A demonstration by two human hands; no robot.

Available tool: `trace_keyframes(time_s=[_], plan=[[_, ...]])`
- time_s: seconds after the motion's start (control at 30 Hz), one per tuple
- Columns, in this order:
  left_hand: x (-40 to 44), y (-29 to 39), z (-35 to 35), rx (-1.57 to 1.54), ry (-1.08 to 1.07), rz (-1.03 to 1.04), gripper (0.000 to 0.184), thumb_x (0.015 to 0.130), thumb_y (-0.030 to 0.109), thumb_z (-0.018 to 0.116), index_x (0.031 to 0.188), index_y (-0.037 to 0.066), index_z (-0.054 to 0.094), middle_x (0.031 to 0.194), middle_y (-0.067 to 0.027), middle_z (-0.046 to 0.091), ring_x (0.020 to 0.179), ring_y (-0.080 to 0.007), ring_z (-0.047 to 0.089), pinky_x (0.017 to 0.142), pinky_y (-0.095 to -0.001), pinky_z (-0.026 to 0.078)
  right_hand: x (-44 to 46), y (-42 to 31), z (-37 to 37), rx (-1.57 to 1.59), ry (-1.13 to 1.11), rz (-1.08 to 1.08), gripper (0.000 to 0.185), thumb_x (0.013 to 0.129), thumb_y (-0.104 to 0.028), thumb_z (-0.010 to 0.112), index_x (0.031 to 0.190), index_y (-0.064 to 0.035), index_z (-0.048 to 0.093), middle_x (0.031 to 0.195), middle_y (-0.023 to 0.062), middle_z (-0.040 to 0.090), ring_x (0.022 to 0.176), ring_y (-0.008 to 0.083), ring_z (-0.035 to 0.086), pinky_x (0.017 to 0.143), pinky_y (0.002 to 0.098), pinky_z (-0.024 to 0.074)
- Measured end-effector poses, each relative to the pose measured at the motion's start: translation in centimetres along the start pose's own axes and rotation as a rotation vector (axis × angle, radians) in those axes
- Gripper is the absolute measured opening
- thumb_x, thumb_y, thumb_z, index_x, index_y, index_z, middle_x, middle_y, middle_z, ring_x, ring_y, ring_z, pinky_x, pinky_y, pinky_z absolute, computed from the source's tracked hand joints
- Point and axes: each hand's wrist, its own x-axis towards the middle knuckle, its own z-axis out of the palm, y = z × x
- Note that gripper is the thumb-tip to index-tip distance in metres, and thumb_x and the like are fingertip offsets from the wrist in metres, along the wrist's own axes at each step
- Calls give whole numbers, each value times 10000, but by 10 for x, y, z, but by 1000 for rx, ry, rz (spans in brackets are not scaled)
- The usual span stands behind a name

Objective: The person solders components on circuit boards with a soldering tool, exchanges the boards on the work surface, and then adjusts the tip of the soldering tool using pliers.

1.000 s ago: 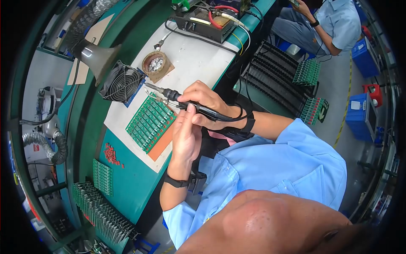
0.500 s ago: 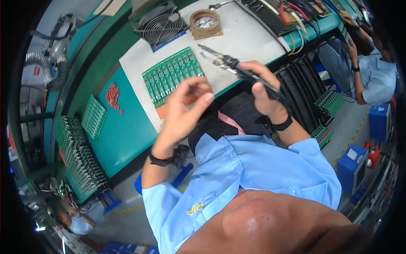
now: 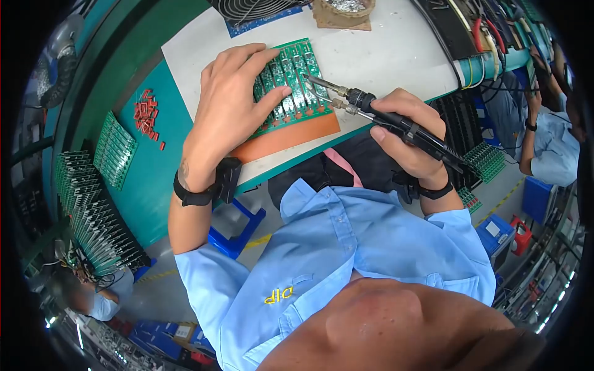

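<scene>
A green circuit board panel point(image 3: 298, 71) of several narrow strips lies on an orange sheet point(image 3: 291, 141) over the white work surface. My left hand point(image 3: 230, 94) rests on its left part, fingers spread and thumb on the strips, hiding that side. In my right hand point(image 3: 405, 127) is a black soldering iron point(image 3: 427, 141), gripped by the handle. Its metal tip, with a thin tube alongside, points left over the panel's right part. Whether the tip touches the board I cannot tell.
Small red parts point(image 3: 146, 114) lie in a pile on the green mat, near another circuit board panel point(image 3: 116, 149) and a rack of upright boards point(image 3: 99, 216). At the back are a fan point(image 3: 263, 8) and a round tub point(image 3: 344, 15). A co-worker point(image 3: 552, 145) sits at right.
My left hand has come down from the air onto the panel. The soldering iron has moved over the panel's right part. The view has shifted closer to the bench.
</scene>
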Motion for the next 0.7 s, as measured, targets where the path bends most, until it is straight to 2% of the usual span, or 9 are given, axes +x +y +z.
trace_keyframes(time_s=[0.33,0.7], plan=[[-5,-4,4,12,30,-25,432,812,253,779,1193,77,677,1285,-121,617,1233,-314,533,1054,-477,368,20,8,20,-38,-16,17,367,735,39,746,1087,45,642,906,147,667,768,190,624,691,289,486],[-7,2,3,53,35,-63,446,804,227,794,1219,105,682,1304,-123,614,1211,-332,553,1035,-454,412,25,12,21,-66,-45,11,355,731,40,741,1075,42,652,920,152,681,773,192,638,694,287,495]])
